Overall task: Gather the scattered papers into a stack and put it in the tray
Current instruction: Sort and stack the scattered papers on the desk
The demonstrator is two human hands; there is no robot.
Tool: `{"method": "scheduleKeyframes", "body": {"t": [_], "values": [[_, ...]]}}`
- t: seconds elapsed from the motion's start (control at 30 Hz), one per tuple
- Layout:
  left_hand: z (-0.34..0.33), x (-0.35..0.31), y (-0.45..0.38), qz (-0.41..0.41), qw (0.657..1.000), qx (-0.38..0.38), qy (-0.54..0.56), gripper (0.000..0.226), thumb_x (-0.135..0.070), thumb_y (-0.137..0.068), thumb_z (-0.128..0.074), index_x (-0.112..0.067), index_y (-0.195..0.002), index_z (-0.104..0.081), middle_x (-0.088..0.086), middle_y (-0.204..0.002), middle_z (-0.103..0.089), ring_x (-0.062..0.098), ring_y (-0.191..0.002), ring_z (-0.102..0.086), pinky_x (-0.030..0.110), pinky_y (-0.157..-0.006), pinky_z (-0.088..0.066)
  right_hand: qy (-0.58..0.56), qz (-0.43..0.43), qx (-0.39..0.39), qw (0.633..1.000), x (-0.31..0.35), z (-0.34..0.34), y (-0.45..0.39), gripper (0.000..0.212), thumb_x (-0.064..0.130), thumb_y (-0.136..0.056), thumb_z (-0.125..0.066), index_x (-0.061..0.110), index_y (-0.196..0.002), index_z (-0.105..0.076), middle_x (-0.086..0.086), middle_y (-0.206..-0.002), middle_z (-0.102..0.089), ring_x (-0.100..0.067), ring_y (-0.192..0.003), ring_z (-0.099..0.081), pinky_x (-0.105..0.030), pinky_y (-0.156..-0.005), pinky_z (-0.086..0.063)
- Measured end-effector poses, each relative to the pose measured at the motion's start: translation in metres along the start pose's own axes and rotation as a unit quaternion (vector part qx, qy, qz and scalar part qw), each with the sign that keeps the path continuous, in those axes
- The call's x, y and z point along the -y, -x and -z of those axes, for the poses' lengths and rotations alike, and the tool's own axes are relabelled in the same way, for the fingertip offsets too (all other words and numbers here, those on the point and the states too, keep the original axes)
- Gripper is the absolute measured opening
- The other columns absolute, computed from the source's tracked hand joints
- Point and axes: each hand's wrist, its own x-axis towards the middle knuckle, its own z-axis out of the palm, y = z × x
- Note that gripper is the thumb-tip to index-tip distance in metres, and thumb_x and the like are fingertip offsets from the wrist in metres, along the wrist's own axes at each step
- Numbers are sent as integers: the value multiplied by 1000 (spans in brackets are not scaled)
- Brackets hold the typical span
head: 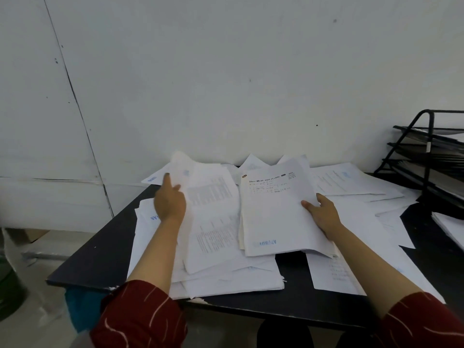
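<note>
at frame centre, the right hand [322,214] grips a raised bundle of white printed sheets [278,209]; the left hand [170,202] pinches another white printed sheet [208,209] above scattered white papers [351,182] on the black table [100,259]. the black wire tiered tray [426,167] stands far right.

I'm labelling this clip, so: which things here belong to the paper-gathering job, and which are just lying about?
Job: loose papers, held bundle, held sheet, tiered tray, left hand, right hand.
Lying about: cardboard box, green container.
</note>
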Motion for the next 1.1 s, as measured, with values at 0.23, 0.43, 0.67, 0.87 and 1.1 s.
{"method": "scheduleKeyframes", "body": {"t": [0.23, 0.43, 0.67, 0.87, 1.1], "values": [[39, -13, -45, 10, 989, -106, 99, 36, -3, -96, -44, -8, -131, -47, 13, -127, -59, 32, -116, -56, 43, -96, -48, 59, -29, -3, 998, 0, 1, -7, 65, 35, -92, -61, 10, -146, -37, -8, -148, -42, -30, -133, -42, -42, -111, -33], [40, -32, -51, 19, 976, -106, 190, 35, -7, -95, -48, -12, -129, -50, 7, -129, -58, 26, -116, -56, 32, -93, -44, 75, -39, 12, 996, -4, 1, -14, 62, 41, -88, -63, 13, -141, -45, -7, -141, -50, -30, -126, -49, -47, -107, -39], [29, -47, -56, 48, 960, -129, 244, 30, -10, -93, -54, -10, -123, -53, 6, -124, -60, 24, -112, -58, 30, -91, -45, 87, -42, 15, 995, -2, 4, -11, 61, 36, -90, -62, 10, -142, -43, -8, -144, -47, -29, -129, -46, -44, -110, -35], [39, -50, -65, 53, 941, -202, 267, 33, -10, -94, -53, -9, -127, -51, 6, -126, -60, 19, -112, -59, 26, -90, -47, 86, -41, 9, 995, -4, 3, -13, 59, 32, -92, -61, 9, -143, -42, -9, -144, -47, -30, -130, -45, -38, -108, -34], [18, -49, -62, 78, 942, -125, 302, 35, -9, -90, -59, -7, -125, -52, 7, -123, -61, 21, -110, -59, 30, -95, -47, 73, -56, 20, 996, -1, 2, -11, 57, 39, -93, -58, 9, -140, -45, -9, -140, -51, -30, -125, -49, -43, -107, -39]]}}
